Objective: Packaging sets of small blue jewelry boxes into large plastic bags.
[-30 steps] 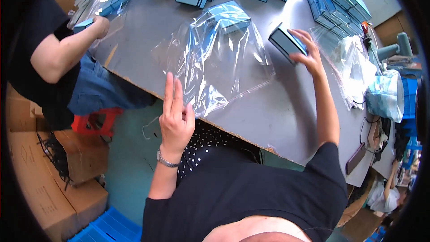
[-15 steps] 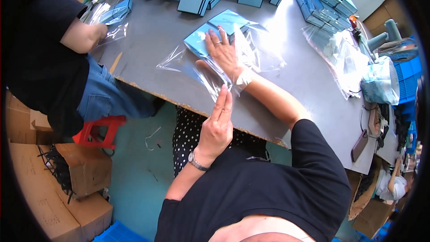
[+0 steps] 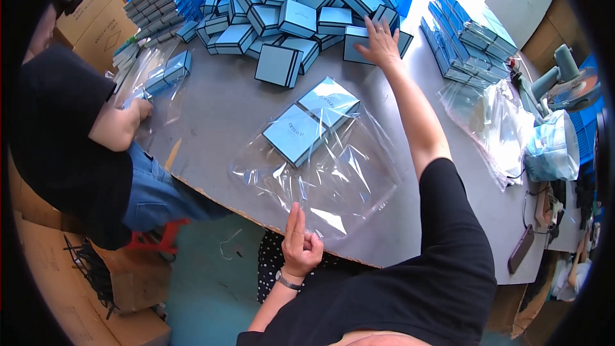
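Two light-blue boxes with dark edges [image 3: 312, 118] lie end to end on the table, in the upper part of a clear plastic bag [image 3: 349, 176]. My left hand [image 3: 302, 250] is at the bag's near edge. Its first two fingers point forward, pressed together, and the others are curled; the bag's edge appears caught there. My right hand [image 3: 382, 45] reaches far forward over a light-blue box [image 3: 356, 46] at the front of the heap. Its fingers are spread on the box and not visibly closed around it.
A heap of similar boxes [image 3: 298, 18] fills the far side. Wrapped box stacks [image 3: 471, 25] and loose clear bags [image 3: 496, 122] lie to the right, near a fan [image 3: 580, 86] and a phone [image 3: 522, 250]. At left, a co-worker's hand [image 3: 142, 109] handles a bagged box.
My right hand has left the two bagged boxes and moved forward to the heap. The bag now lies spread flatter over the table. My left hand stays at its near edge.
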### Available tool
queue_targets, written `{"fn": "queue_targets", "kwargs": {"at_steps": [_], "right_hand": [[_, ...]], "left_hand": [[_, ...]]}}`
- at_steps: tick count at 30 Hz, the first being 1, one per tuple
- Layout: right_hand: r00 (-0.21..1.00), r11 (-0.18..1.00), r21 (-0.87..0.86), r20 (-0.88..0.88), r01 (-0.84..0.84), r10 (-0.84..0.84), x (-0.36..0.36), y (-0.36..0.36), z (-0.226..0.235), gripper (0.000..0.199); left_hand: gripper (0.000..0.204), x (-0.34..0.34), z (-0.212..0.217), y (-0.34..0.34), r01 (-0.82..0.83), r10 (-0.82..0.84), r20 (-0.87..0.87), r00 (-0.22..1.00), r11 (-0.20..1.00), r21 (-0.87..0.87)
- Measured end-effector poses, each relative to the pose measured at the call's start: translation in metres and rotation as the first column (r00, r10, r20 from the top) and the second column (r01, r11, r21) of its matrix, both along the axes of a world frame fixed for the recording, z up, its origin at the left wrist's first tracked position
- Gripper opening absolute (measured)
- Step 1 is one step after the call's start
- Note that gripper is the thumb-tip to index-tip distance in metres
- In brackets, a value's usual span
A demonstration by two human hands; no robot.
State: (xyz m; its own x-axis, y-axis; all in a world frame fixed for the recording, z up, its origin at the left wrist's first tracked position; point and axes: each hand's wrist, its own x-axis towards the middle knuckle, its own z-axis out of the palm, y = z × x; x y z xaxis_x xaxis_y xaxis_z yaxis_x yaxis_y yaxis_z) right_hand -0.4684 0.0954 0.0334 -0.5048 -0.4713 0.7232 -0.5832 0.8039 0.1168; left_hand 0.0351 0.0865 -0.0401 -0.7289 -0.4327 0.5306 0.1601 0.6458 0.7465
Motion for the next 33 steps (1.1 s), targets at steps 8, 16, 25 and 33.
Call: {"fn": "queue_targets", "kwargs": {"at_steps": [8, 16, 25, 33], "right_hand": [[0.584, 0.967, 0.205, 0.771, 0.15, -0.254, 0.07, 0.1, 0.003, 0.084], [0.822, 0.921, -0.099, 0.424, -0.376, 0.381, 0.074, 0.139, -0.036, 0.083], [-0.455, 0.1, -0.961, -0.03, 0.259, 0.89, 0.204, 0.217, -0.016, 0.097], [0.115, 0.605, -0.432, 0.743, -0.669, 0.659, 0.326, 0.11, 0.002, 0.084]], "left_hand": [[0.067, 0.011, 0.002, -0.005, -0.071, 0.071, 0.029, 0.997, 0.997, 0.004], [0.074, 0.003, 0.008, -0.007, 0.069, -0.074, 0.016, 0.997, 0.98, 0.187], [0.08, 0.024, 0.05, 0.005, 0.007, -0.009, 0.026, 1.0, 0.999, 0.052], [0.08, 0.036, 0.059, 0.007, 0.057, -0.057, 0.026, 0.998, 0.998, -0.028]]}}
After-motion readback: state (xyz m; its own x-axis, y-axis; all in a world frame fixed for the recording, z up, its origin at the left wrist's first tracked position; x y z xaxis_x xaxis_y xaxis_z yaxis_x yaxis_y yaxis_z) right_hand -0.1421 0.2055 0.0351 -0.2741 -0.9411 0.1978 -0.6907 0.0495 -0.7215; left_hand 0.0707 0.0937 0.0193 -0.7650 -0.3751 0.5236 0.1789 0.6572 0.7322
